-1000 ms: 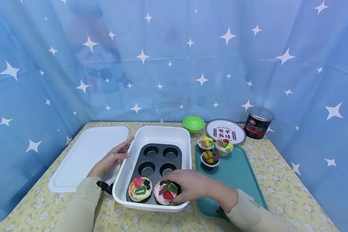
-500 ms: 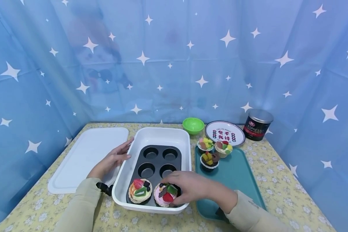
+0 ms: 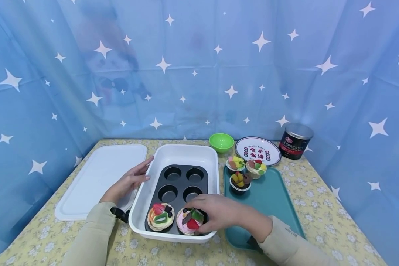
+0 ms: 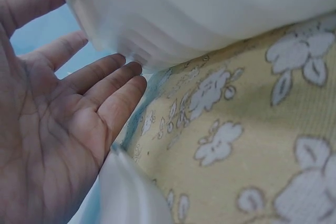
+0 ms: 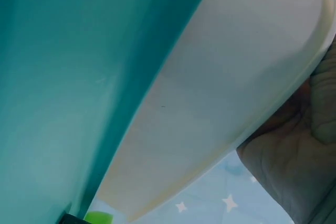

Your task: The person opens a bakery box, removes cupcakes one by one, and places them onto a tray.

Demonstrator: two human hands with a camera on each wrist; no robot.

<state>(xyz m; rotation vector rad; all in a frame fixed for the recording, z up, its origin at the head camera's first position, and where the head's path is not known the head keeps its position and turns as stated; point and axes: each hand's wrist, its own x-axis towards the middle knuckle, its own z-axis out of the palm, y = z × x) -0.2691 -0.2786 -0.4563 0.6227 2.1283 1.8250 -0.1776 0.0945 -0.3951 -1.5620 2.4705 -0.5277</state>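
A deep white container (image 3: 186, 155) holds a dark muffin tin (image 3: 180, 192). In the tin's front left cup sits a cream-topped cupcake (image 3: 160, 218) with fruit; in its front right cup, a pink-topped cupcake (image 3: 186, 224). My right hand (image 3: 216, 212) reaches over the container's right rim and grips the pink cupcake at its right side, partly covering it. My left hand (image 3: 128, 183) touches the container's left rim, fingers straight. The left wrist view shows that palm (image 4: 68, 114) beside the container's outer wall (image 4: 199, 19). The right wrist view shows little of the right hand (image 5: 289, 153) behind the container.
To the right lies a teal tray (image 3: 269, 207) bearing 3 more cupcakes (image 3: 240, 183). Behind it are a printed oval plate (image 3: 274, 151), a green bowl (image 3: 221, 143) and an espresso tin (image 3: 296, 142). A flat white lid (image 3: 99, 181) lies on the left.
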